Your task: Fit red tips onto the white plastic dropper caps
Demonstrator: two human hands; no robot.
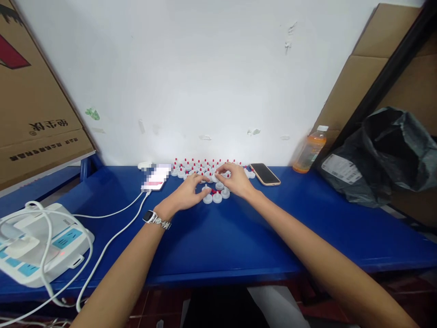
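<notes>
**Both hands on the cap cluster at the back of the table**

Left to right:

- Box (30, 105) leans at far left; power strip (41, 246) sits on the table (239, 237) edge, white cable (112, 232) running from it up to a phone (156, 178) with a lit screen.
- Left hand (186, 193) — watch (152, 217) on the wrist — lies palm down, fingers loosely curled, fingertips touching caps at the near edge of the cluster. Can't tell if it pinches one.
- Caps (211, 171): small white discs with red nozzles, packed in rows near the wall, between the two phones. Nozzles point up, so each cap's axis is vertical; the cluster's long axis runs left-right along the wall. A few loose caps (216, 197) sit just in front, between the hands.
- Right hand (235, 180) rests on the cluster, fingers slightly spread, tips on caps; grip is hidden.
- Second phone (265, 174), dark screen, just right of the caps, angled.
- Bottle (310, 150) of orange liquid upright by the wall; grey bag (382, 155) at far right.
</notes>
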